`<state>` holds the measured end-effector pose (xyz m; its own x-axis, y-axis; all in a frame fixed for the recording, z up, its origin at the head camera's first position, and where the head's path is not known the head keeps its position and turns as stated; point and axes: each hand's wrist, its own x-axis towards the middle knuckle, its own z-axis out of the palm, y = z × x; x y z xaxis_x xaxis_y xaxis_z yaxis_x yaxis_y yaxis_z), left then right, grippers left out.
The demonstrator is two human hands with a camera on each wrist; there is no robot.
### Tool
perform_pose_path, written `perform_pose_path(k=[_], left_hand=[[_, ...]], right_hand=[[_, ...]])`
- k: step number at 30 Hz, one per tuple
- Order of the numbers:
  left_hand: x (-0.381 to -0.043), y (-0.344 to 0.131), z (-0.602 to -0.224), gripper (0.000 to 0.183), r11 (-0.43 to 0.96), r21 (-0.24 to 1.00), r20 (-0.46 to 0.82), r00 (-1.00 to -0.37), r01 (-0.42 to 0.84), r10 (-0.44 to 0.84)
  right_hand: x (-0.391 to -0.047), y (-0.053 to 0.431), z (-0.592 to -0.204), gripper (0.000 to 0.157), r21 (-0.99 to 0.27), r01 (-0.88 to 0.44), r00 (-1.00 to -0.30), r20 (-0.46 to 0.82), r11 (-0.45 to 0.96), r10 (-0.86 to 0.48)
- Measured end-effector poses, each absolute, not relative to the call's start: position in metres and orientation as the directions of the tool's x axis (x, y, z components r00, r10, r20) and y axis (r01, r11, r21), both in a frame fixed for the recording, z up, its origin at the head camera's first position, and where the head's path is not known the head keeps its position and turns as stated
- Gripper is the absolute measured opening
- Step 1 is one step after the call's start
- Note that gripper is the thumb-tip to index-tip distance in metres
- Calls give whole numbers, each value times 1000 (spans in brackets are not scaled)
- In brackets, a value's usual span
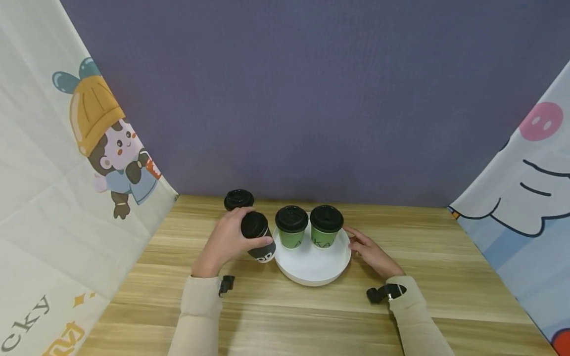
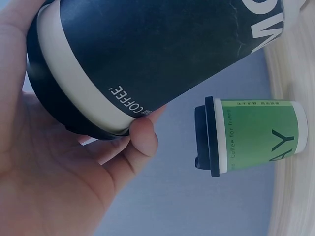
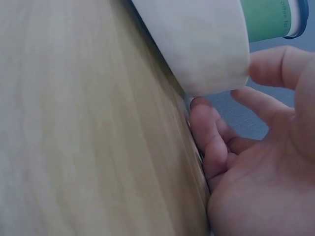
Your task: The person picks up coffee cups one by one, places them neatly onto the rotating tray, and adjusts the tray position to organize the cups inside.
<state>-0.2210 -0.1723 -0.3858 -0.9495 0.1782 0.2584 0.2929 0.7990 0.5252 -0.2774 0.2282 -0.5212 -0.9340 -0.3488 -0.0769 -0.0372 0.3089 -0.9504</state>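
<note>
The plate gives passage in front; green cups block behind.

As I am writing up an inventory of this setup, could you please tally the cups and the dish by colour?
Green cups: 3 (two on the dish, one on the table behind the left hand)
Black cup: 1 (in the left hand)
White dish: 1
Total: 5

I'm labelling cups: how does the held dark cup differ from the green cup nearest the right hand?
The dark cup has white lettering, the green cup dark lettering. The dark cup tilts in the left hand; the green cup stands upright on the white plate. Both have black lids.
</note>
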Motion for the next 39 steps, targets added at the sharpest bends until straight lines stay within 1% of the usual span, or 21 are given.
perform_pose_path(k=[4, 13, 22, 28, 39], left_hand=[[-220, -170, -385, 99, 793, 535, 260, -950, 291, 173], [-220, -162, -385, 99, 782, 543, 263, -946, 306, 188], [-220, -155, -387, 98, 779, 543, 250, -946, 312, 204], [-219, -149, -389, 98, 774, 546, 255, -944, 320, 210], [-219, -139, -392, 96, 771, 535, 275, -934, 347, 229]], right_hand=[[-277, 227, -521, 54, -947, -39, -934, -79, 320, -348], [-276, 223, -520, 48, -909, -49, -959, -73, 414, -274], [-278, 226, -522, 50, -922, -50, -951, -74, 384, -301], [-278, 226, -521, 51, -935, -71, -943, -51, 348, -330], [-278, 225, -521, 57, -945, -34, -942, -78, 326, -325]])
